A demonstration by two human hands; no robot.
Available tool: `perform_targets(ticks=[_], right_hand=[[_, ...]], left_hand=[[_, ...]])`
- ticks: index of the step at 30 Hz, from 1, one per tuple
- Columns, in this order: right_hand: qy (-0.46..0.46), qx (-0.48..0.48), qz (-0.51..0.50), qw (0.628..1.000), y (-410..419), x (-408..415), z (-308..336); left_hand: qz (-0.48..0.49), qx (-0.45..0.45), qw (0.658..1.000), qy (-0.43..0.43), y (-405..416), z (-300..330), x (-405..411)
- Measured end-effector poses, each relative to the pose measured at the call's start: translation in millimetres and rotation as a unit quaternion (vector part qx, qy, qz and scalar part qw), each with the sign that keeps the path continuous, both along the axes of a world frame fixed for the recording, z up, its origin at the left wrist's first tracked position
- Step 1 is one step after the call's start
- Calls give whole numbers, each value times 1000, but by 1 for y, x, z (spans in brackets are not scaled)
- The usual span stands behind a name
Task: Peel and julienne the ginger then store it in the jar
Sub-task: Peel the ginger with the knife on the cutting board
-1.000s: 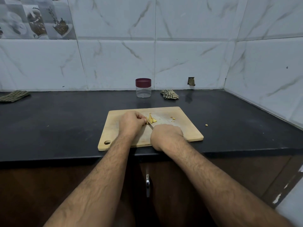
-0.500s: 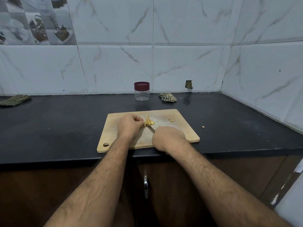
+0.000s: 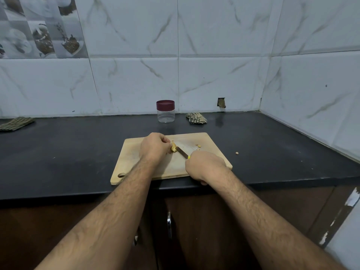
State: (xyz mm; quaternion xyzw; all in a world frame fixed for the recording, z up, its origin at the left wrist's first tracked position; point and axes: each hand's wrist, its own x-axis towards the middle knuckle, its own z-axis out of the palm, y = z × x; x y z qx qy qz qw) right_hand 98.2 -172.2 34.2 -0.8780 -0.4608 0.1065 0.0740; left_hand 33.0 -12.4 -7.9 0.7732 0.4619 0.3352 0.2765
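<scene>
- Left hand [image 3: 154, 148] pinches ginger [image 3: 174, 149] on board [image 3: 134, 162], near worktop [image 3: 68, 152] front edge.
- Right hand [image 3: 204, 166] grips knife [image 3: 182, 152] (blade touching ginger).
- Jar [image 3: 165, 111] at back edge, lidded.

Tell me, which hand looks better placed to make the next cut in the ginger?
The right hand: it already grips the knife, blade at the ginger. The left hand pins the ginger down.

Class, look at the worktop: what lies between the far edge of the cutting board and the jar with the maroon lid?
Nothing: in the head view only bare black countertop separates the cutting board from the jar.
</scene>
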Motion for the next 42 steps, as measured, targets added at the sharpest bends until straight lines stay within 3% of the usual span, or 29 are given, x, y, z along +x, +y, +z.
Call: perform_targets(ticks=[10,17,26,34,42], right_hand=[[6,22,13,1000,2,-7,1],[-8,5,6,1000,18,-5,-1],[-24,-2,16,1000,25,0,-1],[-22,1,14,1000,28,6,-5],[-9,39,31,999,32,1,-8]], left_hand=[[24,8,997,-76,10,-2,-22],[98,34,994,-17,19,0,-49],[57,23,996,62,25,-1,-42],[14,123,986,112,7,-1,-35],[57,103,992,56,21,-7,-49]])
